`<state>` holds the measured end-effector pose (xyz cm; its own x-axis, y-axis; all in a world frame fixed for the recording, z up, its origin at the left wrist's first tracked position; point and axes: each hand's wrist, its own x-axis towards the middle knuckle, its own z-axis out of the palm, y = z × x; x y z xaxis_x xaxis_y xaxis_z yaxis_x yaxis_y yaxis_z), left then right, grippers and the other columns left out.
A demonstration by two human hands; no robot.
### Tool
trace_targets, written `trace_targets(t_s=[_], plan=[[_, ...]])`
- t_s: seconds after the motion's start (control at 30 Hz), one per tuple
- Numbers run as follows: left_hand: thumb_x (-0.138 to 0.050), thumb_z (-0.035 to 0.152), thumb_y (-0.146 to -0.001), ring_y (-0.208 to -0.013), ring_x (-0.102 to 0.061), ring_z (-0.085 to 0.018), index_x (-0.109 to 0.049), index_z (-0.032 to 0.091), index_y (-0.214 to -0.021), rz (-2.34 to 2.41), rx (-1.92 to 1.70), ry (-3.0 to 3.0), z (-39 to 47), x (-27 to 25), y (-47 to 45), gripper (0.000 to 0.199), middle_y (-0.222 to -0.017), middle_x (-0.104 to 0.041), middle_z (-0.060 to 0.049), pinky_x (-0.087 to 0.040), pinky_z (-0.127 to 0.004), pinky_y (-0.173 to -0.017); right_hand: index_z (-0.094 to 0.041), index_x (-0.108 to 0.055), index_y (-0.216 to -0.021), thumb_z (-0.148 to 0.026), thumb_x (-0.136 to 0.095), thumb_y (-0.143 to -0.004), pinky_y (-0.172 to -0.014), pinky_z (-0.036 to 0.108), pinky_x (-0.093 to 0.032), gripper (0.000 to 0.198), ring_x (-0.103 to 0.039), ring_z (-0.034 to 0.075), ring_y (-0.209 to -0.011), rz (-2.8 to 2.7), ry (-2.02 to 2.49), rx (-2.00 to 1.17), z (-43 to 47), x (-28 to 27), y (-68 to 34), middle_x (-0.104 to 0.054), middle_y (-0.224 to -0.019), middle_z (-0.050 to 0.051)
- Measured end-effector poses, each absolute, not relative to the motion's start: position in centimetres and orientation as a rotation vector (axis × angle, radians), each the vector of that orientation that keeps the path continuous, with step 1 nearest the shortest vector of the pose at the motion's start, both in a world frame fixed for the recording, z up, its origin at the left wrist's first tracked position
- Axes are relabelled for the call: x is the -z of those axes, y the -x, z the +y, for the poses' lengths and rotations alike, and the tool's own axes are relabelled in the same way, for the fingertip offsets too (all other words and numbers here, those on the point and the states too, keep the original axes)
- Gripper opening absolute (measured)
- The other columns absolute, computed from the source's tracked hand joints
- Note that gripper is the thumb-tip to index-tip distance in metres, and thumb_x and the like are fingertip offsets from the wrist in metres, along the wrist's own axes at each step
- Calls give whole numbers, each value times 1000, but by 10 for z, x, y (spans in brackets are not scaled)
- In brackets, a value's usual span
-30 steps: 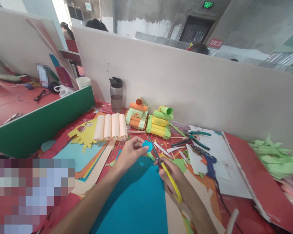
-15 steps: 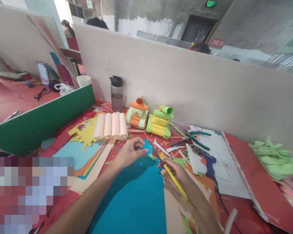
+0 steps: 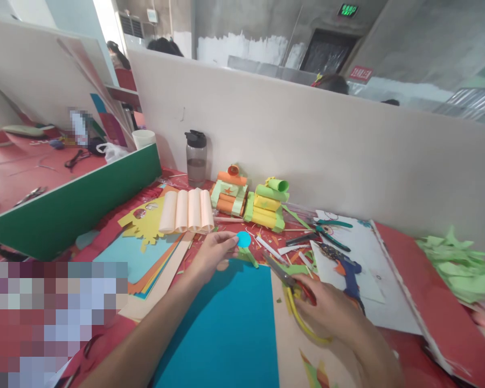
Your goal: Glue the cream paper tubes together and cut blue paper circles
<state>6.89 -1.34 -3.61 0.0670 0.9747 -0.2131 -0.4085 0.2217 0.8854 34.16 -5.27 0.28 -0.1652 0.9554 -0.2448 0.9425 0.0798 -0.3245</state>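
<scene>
Between the thumb and fingers of my left hand (image 3: 216, 250) is a small round blue paper disc (image 3: 243, 239), held by its left edge above the far end of a large blue sheet (image 3: 226, 323). My right hand (image 3: 327, 304) is closed on a pair of scissors (image 3: 285, 276) with yellow and red handles. Their blades point up and left, apart from the disc. A green paper strip (image 3: 248, 257) lies just beyond the sheet.
Rolled-paper models (image 3: 267, 202), peach paper rolls (image 3: 188, 210) and a water bottle (image 3: 196, 159) stand at the back. Stacked coloured paper (image 3: 141, 261) lies left. Pliers (image 3: 333, 234), a glue gun (image 3: 350, 275) and green scraps (image 3: 456, 264) lie right. A white partition (image 3: 307, 140) rises behind.
My right hand has drawn the scissors away from the disc, back and to the right. My left hand keeps the disc, which has turned to lie flatter to view.
</scene>
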Motion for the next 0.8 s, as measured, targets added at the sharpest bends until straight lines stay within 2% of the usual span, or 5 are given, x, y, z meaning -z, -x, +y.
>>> trace_targets(t_s=[0.27, 0.43, 0.57, 0.67, 0.8], plan=[[-88, 43, -63, -58, -59, -13, -63, 15, -75, 1011, -1237, -908, -16, 31, -74, 39, -64, -63, -1, -48, -25, -59, -30, -74, -114, -42, -56, -93, -82, 35, -49, 31, -71, 29, -101, -2242, 1887, -750, -52, -16, -340, -77, -110, 7], [-82, 43, -70, -59, -59, -14, -63, 16, -76, 1019, -1239, -1116, -17, 32, -78, 34, -63, -62, -1, -46, -24, -58, -26, -65, -125, -47, -64, -89, -84, 34, -52, 41, -71, 25, -100, -1996, 1500, -1059, -26, -23, -289, -76, -109, 8], [-74, 38, -80, -64, -60, -15, -63, 17, -80, 1071, -1291, -1301, -18, 28, -71, 24, -68, -64, -2, -45, -24, -61, -18, -69, -96, -39, -67, -86, -76, 31, -52, 23, -70, 22, -85, -1939, 1292, -1069, -1, -13, -251, -75, -91, 6], [-63, 36, -89, -75, -64, -18, -64, 18, -91, 1176, -1363, -1447, -18, 16, -51, 18, -80, -68, -4, -49, -26, -68, -17, -66, -88, -38, -65, -86, -71, 29, -50, 21, -66, 19, -77, -1908, 1212, -1074, 14, -5, -235, -71, -81, 4], [-53, 22, -91, -121, -58, -27, -61, 24, -122, 1584, -1354, -1935, -18, 3, -11, 32, -128, -64, -10, -46, -41, -102, -17, -66, -88, -40, -66, -86, -69, 28, -49, 23, -66, 19, -77, -1918, 1128, -1118, 27, 4, -218, -71, -81, 3]])
